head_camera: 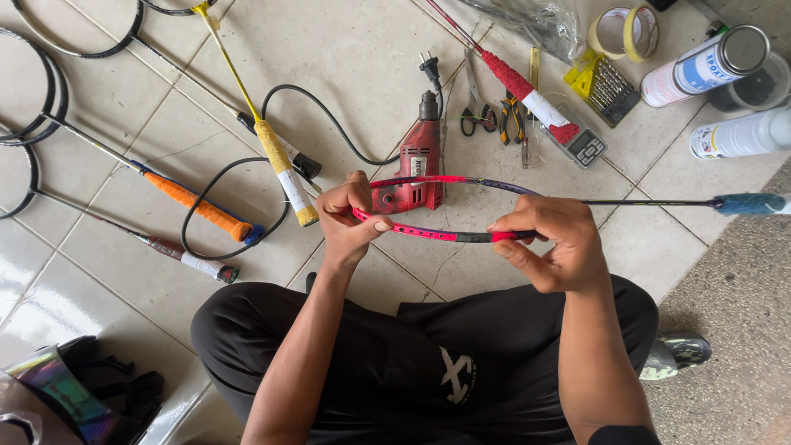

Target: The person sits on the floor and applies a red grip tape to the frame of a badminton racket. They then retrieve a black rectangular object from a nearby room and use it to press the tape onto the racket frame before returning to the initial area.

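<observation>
- While the person sits on the tiled floor with knees spread, both hands hold an unstrung racket frame above the lap; its rim is pink and red with a purple far side.
- Left hand: the grip is pressed together on the left end of the rim, thumb on the near edge and fingers curled over the top.
- Right hand: the grip pinches the near edge of the rim at a dark section, fingers bent over it from above.
- From the frame, a thin dark shaft runs out to the right and ends in a blue-wrapped handle.
- Just beyond the frame, a red electric drill lies on the floor, its black cord looping off to the left.
- Left of the hands lie other rackets, one with a yellow handle, one with an orange handle.
- Farther back sit scissors, pliers, a yellow case of drill bits, rolls of tape and spray cans.
- A red-gripped racket rests across a small digital scale.
</observation>
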